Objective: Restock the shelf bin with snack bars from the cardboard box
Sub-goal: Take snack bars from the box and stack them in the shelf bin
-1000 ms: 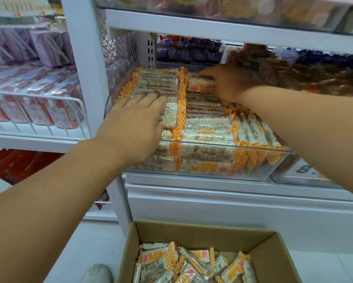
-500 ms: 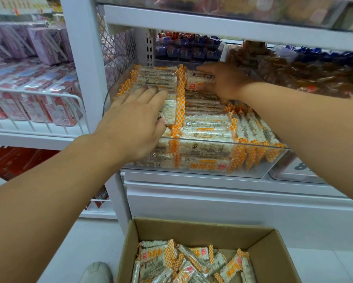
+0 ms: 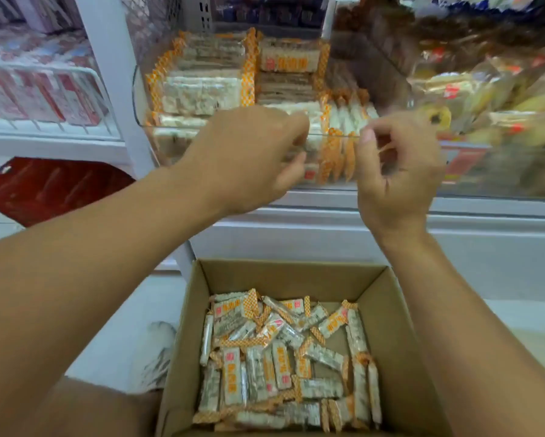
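The clear shelf bin (image 3: pixel 137 89) holds rows of white snack bars (image 3: pixel 198 93) with orange checked ends, stacked up to its front rim. My left hand (image 3: pixel 242 159) and my right hand (image 3: pixel 397 171) hang in front of the bin's front wall, between the bin and the box. Both have loosely curled fingers and hold nothing. Below them, on the floor, stands the open cardboard box (image 3: pixel 283 275) with several loose snack bars (image 3: pixel 283 357) lying jumbled on its bottom.
A neighbouring bin of brown and yellow wrapped snacks (image 3: pixel 485 99) sits to the right. Left of the white shelf post (image 3: pixel 113 74) is a wire basket of pink and red packs (image 3: pixel 34 93). A red bag (image 3: pixel 50 187) lies on the lower shelf; my shoe (image 3: pixel 157 351) is beside the box.
Both hands have drawn back out of the bin, off the stacked bars, toward me and downward. The view has tilted down, showing more of the box.
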`<state>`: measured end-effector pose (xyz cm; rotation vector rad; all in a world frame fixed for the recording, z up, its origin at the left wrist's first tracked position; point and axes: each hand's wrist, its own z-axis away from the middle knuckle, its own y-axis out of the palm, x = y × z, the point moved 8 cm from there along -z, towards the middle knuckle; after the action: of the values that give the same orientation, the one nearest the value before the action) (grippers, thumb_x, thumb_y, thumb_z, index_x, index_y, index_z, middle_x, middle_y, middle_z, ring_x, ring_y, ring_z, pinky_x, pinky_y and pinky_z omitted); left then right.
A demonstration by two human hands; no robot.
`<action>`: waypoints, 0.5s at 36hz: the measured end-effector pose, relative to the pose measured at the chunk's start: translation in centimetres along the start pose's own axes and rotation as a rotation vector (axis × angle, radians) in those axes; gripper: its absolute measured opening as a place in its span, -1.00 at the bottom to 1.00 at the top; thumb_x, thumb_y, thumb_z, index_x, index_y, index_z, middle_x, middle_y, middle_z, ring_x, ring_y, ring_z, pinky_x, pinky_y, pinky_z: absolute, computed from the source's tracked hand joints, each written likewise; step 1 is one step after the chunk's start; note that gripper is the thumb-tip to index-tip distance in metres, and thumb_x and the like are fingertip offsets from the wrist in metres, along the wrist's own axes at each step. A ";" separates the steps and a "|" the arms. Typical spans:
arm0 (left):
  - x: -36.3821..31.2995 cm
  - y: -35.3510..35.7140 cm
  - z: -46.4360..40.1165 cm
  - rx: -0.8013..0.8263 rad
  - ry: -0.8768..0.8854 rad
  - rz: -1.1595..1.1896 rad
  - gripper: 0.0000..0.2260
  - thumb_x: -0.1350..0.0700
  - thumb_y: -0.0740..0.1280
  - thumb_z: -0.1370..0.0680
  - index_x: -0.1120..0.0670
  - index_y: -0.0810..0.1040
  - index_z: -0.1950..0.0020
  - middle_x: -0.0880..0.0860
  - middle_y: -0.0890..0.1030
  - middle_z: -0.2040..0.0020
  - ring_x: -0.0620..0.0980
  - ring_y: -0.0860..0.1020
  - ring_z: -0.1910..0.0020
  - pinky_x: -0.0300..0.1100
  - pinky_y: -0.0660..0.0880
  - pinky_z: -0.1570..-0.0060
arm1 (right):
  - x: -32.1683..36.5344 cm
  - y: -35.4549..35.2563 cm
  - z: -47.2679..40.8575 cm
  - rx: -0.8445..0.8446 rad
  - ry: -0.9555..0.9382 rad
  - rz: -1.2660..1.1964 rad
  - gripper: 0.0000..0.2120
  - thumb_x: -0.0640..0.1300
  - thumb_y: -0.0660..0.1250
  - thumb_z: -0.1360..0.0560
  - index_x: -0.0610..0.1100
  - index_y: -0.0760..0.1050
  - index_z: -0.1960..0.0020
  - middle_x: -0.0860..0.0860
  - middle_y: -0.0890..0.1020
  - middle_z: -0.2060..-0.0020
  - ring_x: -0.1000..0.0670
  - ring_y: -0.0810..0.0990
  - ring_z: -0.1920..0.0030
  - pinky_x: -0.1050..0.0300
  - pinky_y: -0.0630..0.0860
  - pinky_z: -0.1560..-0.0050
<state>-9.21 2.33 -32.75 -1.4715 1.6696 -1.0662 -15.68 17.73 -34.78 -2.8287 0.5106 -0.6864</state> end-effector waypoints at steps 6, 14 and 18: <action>-5.2 17.0 12.0 1.059 -0.083 -0.004 -0.60 -0.18 0.26 -0.60 0.05 0.53 -0.30 0.06 0.60 -0.23 0.10 0.57 -0.18 -0.07 0.50 -0.12 | -5.6 3.1 17.3 0.538 0.423 0.028 -0.79 -0.08 0.28 -0.59 -0.05 0.45 0.22 0.07 0.49 0.35 0.05 0.44 0.32 0.08 0.34 0.29; -8.6 27.5 28.2 1.367 -0.571 0.298 -0.58 -0.17 0.28 -0.62 0.20 0.62 -0.12 0.11 0.60 -0.12 0.08 0.56 -0.03 -0.08 0.49 -0.05 | -12.7 -0.6 36.0 1.623 0.755 0.573 -0.56 0.01 0.43 -0.46 -0.06 0.46 -0.30 -0.11 0.49 -0.25 -0.15 0.55 -0.19 -0.06 0.56 -0.17; -12.2 28.9 27.7 1.334 -0.582 0.435 -0.59 -0.13 0.28 -0.63 0.22 0.59 -0.16 0.13 0.57 -0.17 0.09 0.54 -0.09 -0.07 0.45 -0.14 | -13.9 -2.6 40.7 2.001 0.609 0.707 -0.50 0.27 0.29 -0.55 -0.10 0.53 -0.26 -0.14 0.48 -0.35 -0.22 0.34 -0.43 -0.12 0.35 -0.40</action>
<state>3.99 11.22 -71.44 -0.4032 0.5094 -0.9935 -7.31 29.32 -75.43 -0.5235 0.3932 -0.9558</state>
